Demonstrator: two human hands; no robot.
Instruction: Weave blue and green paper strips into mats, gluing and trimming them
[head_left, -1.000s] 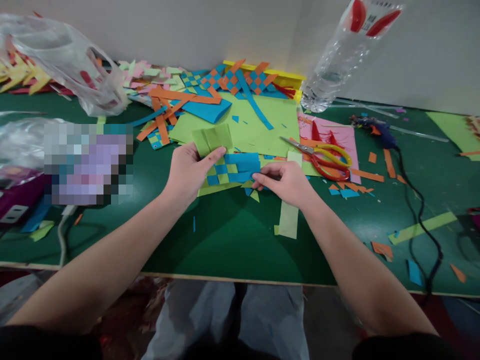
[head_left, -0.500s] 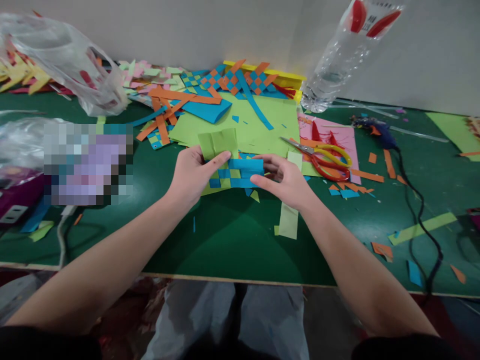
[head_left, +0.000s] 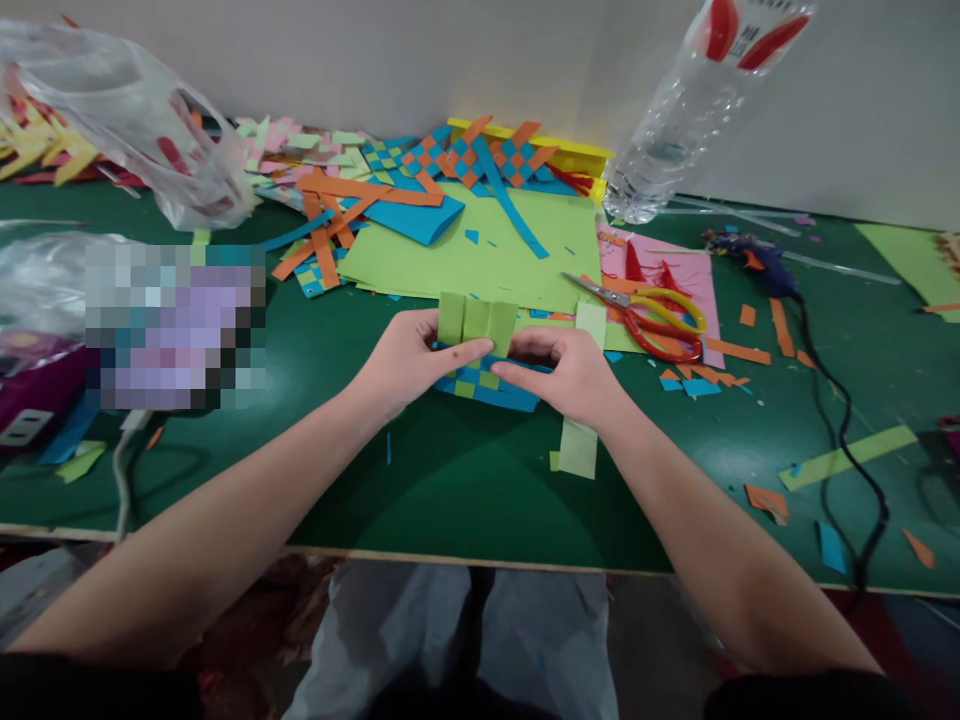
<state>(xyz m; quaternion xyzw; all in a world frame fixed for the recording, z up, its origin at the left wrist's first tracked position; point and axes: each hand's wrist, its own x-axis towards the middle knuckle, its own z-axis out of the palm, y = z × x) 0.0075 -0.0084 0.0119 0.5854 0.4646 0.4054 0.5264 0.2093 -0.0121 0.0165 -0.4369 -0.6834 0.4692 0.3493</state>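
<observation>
A small piece of woven paper strips [head_left: 471,386], blue and green in a checker pattern, is held between both hands above the table. Its green strips stand up at the top, and blue ones run out toward the right. My left hand [head_left: 411,362] pinches the left side, thumb across the front. On the right side, my right hand [head_left: 566,370] grips the blue part with the thumb in front and fingers behind. The fingers behind the paper are partly hidden. A pale green strip [head_left: 579,450] lies under my right wrist.
Scissors [head_left: 637,300] with red and yellow handles lie beyond my right hand. Green sheets [head_left: 487,265], finished woven pieces [head_left: 469,160] and orange strips sit at the back. A water bottle [head_left: 675,130] stands against the wall; a blue glue gun [head_left: 750,265] trails its cord at right.
Both hands have brought the woven piece slightly right and nearer to me. It has turned, with the green strips now upright, and my right hand has closed in toward my left.
</observation>
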